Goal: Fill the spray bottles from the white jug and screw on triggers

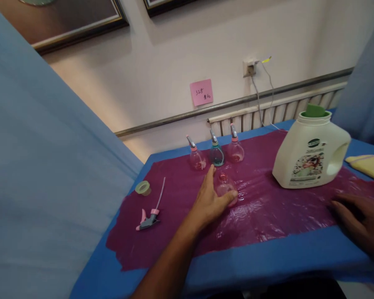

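My left hand is around a pink translucent spray bottle whose neck has no spray head on it. The thumb crosses the bottle's near side and the index finger stretches along its left; the other fingers are mostly hidden. My right hand rests at the right edge of the view, fingers loosely bent and apart, with nothing visible in it. A detached spray head, grey and pink with a thin dip tube, lies left of my left arm. Beyond it sits a small pale green cap.
Behind stand two pink spray bottles and a teal spray bottle, heads fitted. A large cream jug with a green piece in its mouth stands right, near a yellow cloth. Purple plastic sheeting covers the blue table.
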Available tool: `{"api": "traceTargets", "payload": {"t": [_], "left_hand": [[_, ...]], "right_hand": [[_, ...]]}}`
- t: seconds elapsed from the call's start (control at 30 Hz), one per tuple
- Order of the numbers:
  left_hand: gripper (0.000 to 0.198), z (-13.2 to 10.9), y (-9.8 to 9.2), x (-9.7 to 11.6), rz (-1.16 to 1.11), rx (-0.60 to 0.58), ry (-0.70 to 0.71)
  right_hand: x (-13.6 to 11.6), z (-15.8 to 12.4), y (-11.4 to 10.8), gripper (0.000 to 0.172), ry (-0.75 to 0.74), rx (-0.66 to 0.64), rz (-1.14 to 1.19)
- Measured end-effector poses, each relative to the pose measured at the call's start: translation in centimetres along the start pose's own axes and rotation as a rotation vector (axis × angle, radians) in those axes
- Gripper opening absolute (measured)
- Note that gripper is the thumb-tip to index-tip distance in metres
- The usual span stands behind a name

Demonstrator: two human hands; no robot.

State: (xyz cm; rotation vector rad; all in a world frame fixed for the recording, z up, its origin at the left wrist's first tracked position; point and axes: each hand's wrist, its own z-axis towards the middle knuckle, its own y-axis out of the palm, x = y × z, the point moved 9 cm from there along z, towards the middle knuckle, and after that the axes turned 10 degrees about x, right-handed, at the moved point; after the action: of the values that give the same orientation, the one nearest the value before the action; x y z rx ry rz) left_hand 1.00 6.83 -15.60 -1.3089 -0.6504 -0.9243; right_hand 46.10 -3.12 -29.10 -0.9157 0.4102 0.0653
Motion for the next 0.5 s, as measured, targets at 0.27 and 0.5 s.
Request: {"api": "traceTargets", "payload": {"t": [0.27,0.5], "left_hand": [[0.109,-0.1,1.3,-3.7,0.032,0.029,-0.095],[0.099,-0.1,1.5,-3.9,0.06,0.035,-0.092]], "right_hand": [[-2.8,0.1,-2.2,0.06,0.023,0.015,-0.024],[-3.0,0.0,-2.8,0.062,0.045,0.016,-0.064]]}}
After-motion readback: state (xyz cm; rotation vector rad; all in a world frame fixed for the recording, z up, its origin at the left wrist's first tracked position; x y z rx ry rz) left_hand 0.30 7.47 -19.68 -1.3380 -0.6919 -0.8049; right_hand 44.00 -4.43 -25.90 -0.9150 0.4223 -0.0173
